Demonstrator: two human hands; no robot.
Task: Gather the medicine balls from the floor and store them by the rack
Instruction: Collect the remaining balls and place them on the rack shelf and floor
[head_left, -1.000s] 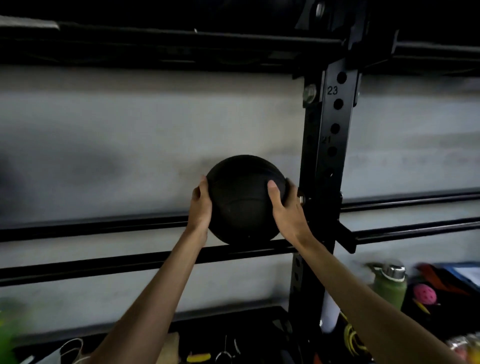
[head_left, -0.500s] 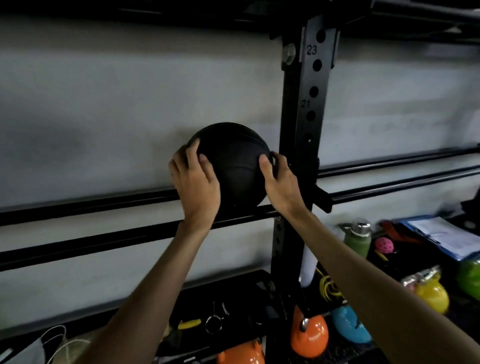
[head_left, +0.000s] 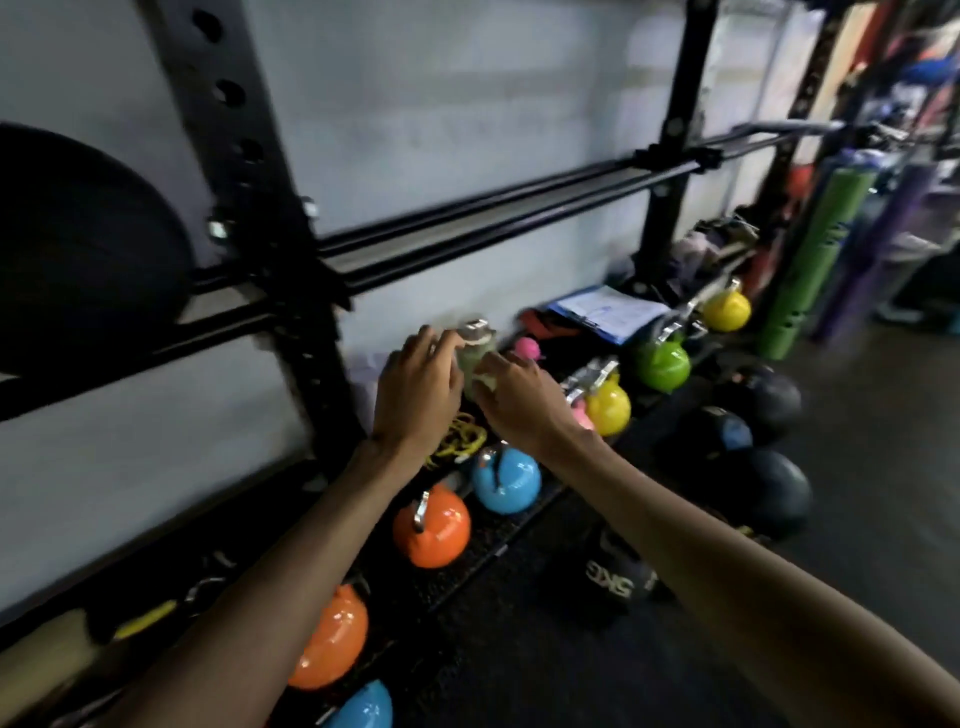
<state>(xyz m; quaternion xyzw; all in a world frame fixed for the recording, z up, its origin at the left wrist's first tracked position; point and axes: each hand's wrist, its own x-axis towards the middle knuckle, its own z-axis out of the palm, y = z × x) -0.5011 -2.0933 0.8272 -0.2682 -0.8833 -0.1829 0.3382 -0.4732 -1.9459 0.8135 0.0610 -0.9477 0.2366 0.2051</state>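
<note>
One black medicine ball (head_left: 78, 249) fills the left edge of the frame, resting on the horizontal rails of the rack (head_left: 234, 176). Several dark balls (head_left: 774, 493) lie on the floor at right, near coloured kettlebells (head_left: 431, 525). At centre the left hand (head_left: 415, 387) and right hand (head_left: 524, 400) hang close together, blurred, with fingers loosely bent and gripping nothing. A green bottle (head_left: 475, 358) shows between them.

A pale grey wall (head_left: 467, 104) runs along the left, crossed by a black rack (head_left: 234, 156). The dark floor (head_left: 883, 415) spreads right. Coloured kettlebells (head_left: 431, 525) line the wall's foot; green and purple rolled mats (head_left: 815, 249) stand far right.
</note>
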